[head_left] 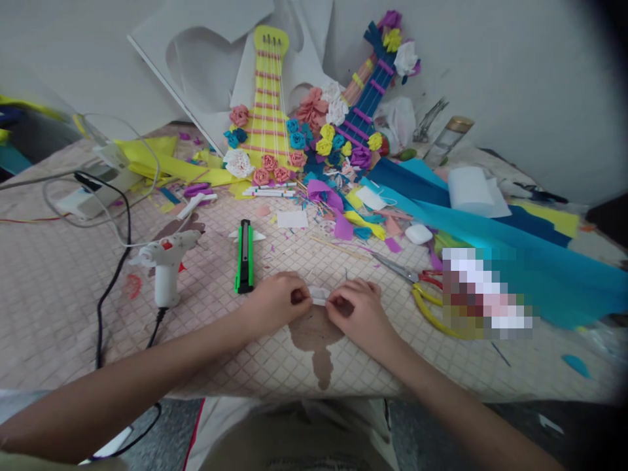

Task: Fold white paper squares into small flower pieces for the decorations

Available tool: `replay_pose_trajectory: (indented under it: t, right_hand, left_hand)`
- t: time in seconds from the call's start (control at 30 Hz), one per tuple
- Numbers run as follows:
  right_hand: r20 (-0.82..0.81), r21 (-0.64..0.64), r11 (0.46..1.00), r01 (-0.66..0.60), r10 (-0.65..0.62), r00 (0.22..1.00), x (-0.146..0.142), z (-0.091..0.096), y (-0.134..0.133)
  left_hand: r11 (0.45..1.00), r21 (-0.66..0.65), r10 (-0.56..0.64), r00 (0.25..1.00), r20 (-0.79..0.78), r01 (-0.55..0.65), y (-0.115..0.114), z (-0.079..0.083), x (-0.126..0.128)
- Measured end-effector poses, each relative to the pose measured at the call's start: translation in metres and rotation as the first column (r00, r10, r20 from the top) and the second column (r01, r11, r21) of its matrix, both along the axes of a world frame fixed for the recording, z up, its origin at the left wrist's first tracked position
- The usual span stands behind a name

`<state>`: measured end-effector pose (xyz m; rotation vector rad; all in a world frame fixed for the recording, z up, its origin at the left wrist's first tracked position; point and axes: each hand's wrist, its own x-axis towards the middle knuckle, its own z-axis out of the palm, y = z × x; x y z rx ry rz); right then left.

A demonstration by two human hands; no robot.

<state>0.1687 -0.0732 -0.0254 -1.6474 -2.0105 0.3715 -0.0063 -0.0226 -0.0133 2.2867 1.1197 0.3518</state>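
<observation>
Between my hands, low over the table's near part, is a small white strip that looks like paper. My left hand pinches its left end between thumb and fingertips. The right end is pinched by my right hand. To the left of my left hand lies a green and black box cutter. Scissors with red and yellow handles lie to the right of my right hand. A white glue gun stands farther left, its cord running toward the front edge.
Two decorated paper guitars, one yellow and one blue, lean at the back wall. Blue crepe sheets spread at right beside a white paper roll. A power strip with cables sits left. Paper scraps litter the middle.
</observation>
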Motion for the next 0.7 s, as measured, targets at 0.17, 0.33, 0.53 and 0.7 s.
replay_pose_trajectory:
  t: [0.17,0.33,0.53,0.7]
  right_hand:
    - [0.034,0.003,0.999,0.032,-0.032,0.999,-0.0027,-0.0004,0.0038]
    - [-0.004,-0.031,0.998,0.052,-0.052,0.999,-0.0035,0.0007,0.0067]
    - [0.014,-0.058,0.996,0.073,-0.072,0.997,-0.005,0.0011,0.0078]
    - [0.041,0.017,0.999,0.047,-0.048,0.998,-0.0052,0.0005,0.0039]
  left_hand:
    - [1.0,-0.013,0.007,1.0,-0.018,-0.007,0.0029,0.0006,0.0025]
    - [1.0,-0.003,0.005,0.999,-0.045,-0.005,0.0035,0.0024,0.0037]
    - [1.0,-0.006,0.016,0.998,-0.055,-0.017,0.0032,0.001,0.0037]
    - [1.0,0.014,0.027,0.999,-0.035,-0.026,0.0049,0.003,0.0033]
